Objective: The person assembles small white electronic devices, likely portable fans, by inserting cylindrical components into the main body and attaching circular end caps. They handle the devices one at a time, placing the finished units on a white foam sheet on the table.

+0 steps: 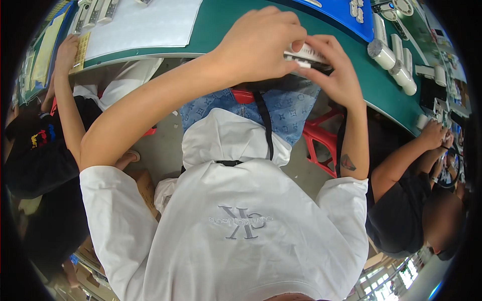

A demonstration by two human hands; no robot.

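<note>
Above the near edge of the green table, my left hand (263, 42) and my right hand (337, 67) meet around a small white plastic part (306, 54). It has a dark slot or gap along its lower side and some print on its face. The thumb and fingertips of my left hand pinch it from the left and above. On the other side, my right hand's fingers wrap its right end, with the thumb beneath. Both hands are closed, and they hide much of the part.
The green table (216, 37) carries a white sheet (145, 27) and white blocks at left. A blue tray (331, 15) with small white parts lies at the far side, white cylinders (389, 60) at right. Co-workers sit on both sides. A red stool (321, 138) stands below.
</note>
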